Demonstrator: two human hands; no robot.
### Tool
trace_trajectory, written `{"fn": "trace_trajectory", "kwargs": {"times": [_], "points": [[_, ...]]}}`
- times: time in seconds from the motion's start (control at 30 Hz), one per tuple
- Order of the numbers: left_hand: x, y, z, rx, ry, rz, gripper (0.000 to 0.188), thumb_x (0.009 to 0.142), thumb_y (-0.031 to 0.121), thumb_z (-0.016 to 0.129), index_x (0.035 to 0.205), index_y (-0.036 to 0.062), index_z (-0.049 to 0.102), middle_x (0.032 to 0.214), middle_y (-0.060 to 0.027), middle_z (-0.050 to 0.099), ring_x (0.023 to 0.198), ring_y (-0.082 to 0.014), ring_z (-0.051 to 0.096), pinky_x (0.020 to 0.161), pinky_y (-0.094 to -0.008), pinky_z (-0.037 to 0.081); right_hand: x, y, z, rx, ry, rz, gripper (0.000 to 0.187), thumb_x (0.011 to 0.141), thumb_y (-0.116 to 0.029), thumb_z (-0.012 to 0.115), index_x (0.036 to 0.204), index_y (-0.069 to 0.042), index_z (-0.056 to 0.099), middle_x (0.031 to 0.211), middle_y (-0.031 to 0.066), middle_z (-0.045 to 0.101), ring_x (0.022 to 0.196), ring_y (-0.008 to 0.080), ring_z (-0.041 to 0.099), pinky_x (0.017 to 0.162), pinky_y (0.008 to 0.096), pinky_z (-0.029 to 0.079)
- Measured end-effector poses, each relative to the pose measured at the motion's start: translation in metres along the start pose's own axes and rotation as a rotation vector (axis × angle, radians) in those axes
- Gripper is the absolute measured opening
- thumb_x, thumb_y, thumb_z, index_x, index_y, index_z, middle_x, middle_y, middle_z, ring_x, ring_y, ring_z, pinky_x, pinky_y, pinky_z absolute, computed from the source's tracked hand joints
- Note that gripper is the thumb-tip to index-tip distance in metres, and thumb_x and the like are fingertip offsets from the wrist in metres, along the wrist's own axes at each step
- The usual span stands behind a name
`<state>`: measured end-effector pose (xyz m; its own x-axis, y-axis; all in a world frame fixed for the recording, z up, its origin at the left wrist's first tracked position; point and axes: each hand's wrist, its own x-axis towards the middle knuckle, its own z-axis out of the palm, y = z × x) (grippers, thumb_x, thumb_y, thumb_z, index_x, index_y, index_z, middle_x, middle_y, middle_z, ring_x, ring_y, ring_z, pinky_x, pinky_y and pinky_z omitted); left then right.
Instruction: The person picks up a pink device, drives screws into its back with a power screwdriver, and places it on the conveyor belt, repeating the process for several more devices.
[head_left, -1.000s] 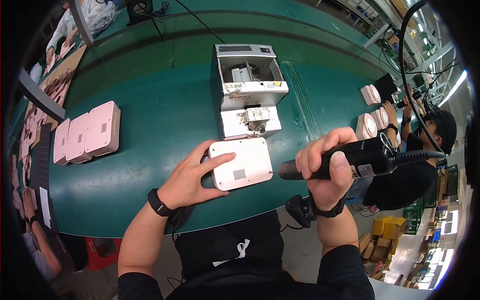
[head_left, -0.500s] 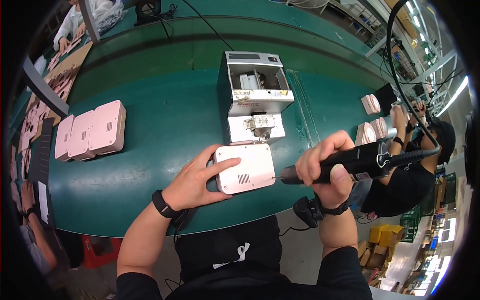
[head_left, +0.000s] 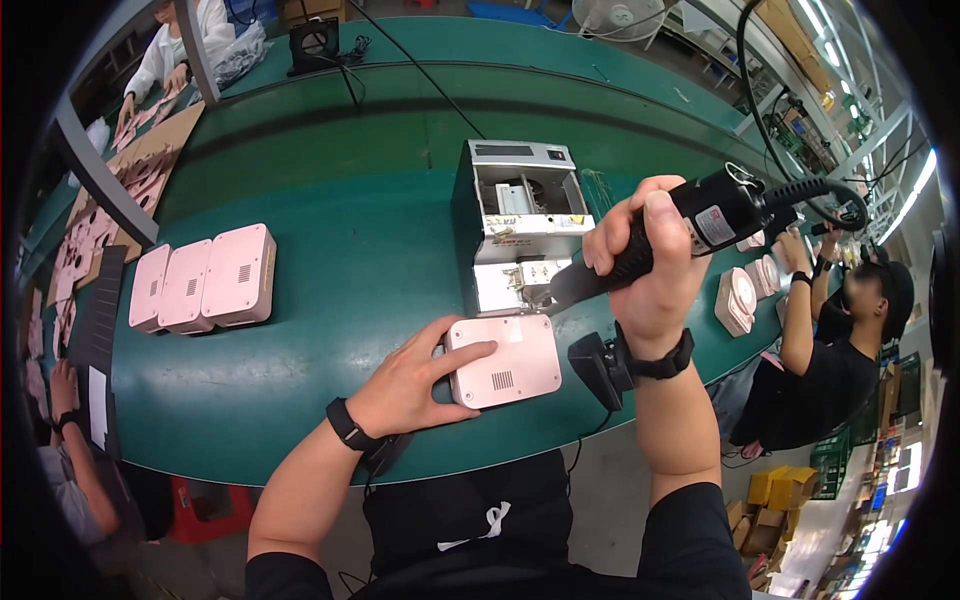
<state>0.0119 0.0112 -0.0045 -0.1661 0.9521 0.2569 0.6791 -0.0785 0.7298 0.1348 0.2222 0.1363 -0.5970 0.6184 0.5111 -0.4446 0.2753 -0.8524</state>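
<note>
A pale pink plastic case (head_left: 520, 377) with rounded corners, a small vent grille and corner screw holes lies on the green table. My left hand (head_left: 410, 380) grips its left side, index finger across the top and thumb along the near edge. In my right hand (head_left: 650, 265) is a black electric screwdriver (head_left: 608, 277), fist wrapped round its body. Its nose points left and down at the front of a silver and black screw feeder (head_left: 530, 230). The tip is at the feeder's front block; I cannot tell whether it touches.
Three similar pink cases (head_left: 238, 275) stand side by side at left. The screwdriver's cable (head_left: 745, 70) hangs from above at right. A person in black (head_left: 830, 350) works at the right beside round-topped pink parts (head_left: 737, 300). Another person's hands (head_left: 150, 95) handle flat pink pieces at far left.
My right hand has lifted the screwdriver from the case's right edge up and away to the feeder's front. My left hand keeps its grip on the case. The whole view has shifted slightly.
</note>
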Motion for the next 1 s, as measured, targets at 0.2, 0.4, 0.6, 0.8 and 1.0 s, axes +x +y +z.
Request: {"fn": "trace_trajectory", "kwargs": {"times": [0.2,0.4,0.6,0.8,1.0], "points": [[-0.003,-0.006,0.000,-0.003,0.033,0.015,0.083,0.068,0.025,0.093,0.144,0.0264,0.060,0.147,-0.0186,0.047,0.126,-0.0394,0.058,0.103,-0.0454,0.053,-0.041,-0.018,-0.004,0.208,-0.078,0.160,0.031,0.102,-0.036,0.055,0.107,-0.008,0.045,0.068,0.0051,0.052,0.050,0.0153,0.049,0.054,0.0340,0.045],[-0.002,-0.007,0.000,0.016,0.036,0.043,0.085,0.069,0.024,0.092,0.146,0.0287,0.057,0.144,-0.0167,0.048,0.121,-0.0367,0.059,0.099,-0.0444,0.054,-0.072,-0.039,-0.002,0.171,-0.193,0.134,0.039,0.098,-0.043,0.060,0.107,-0.008,0.044,0.069,0.0053,0.054,0.051,0.0156,0.051,0.054,0.0335,0.046],[-0.002,-0.005,0.005,0.012,0.061,0.047,0.084,0.068,0.024,0.091,0.145,0.0286,0.058,0.142,-0.0166,0.050,0.120,-0.0365,0.060,0.098,-0.0442,0.055,-0.086,-0.036,0.004,0.165,-0.154,0.223,0.049,0.092,-0.044,0.073,0.107,-0.009,0.043,0.072,0.0060,0.055,0.057,0.0179,0.054,0.059,0.0355,0.048],[-0.004,-0.004,0.009,0.017,0.098,0.028,0.083,0.066,0.024,0.091,0.143,0.0281,0.060,0.138,-0.0160,0.053,0.118,-0.0362,0.061,0.098,-0.0444,0.055,-0.098,-0.040,0.011,0.101,-0.129,0.276,0.054,0.088,-0.049,0.078,0.104,-0.011,0.043,0.070,0.0039,0.055,0.057,0.0176,0.055,0.058,0.0347,0.048],[-0.004,-0.005,0.009,0.014,0.091,0.020,0.082,0.066,0.023,0.091,0.142,0.0283,0.062,0.139,-0.0160,0.053,0.119,-0.0357,0.061,0.098,-0.0439,0.055,-0.102,-0.039,0.013,0.070,-0.148,0.295,0.055,0.087,-0.050,0.079,0.103,-0.011,0.043,0.070,0.0034,0.055,0.057,0.0173,0.055,0.060,0.0347,0.048]]}}
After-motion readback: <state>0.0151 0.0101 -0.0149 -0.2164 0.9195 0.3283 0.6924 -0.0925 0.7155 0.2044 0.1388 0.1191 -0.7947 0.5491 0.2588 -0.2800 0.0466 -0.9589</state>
